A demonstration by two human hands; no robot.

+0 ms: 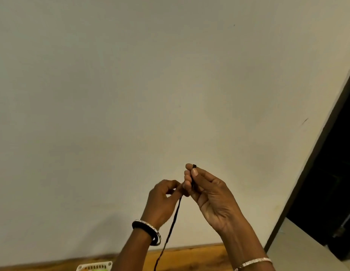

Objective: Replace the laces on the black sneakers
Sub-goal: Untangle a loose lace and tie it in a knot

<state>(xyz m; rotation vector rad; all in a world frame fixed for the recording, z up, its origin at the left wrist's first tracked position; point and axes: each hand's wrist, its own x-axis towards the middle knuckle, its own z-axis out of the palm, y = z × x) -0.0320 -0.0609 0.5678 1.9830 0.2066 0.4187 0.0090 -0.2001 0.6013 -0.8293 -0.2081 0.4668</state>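
Hands raised before plain wall. Right hand [211, 194] pinches black lace [171, 227] at tip, probably readying end for threading. Left hand [164, 200] pinches just below, steadying. Lace hangs toward near wooden table [189, 255]. Sneakers out of view.

Left hand [164, 200] just left of right hand [211, 198], both before the wall [150, 85], lace [173, 220] hanging from them toward the bench [189, 257] below, doorway [330, 182] far right
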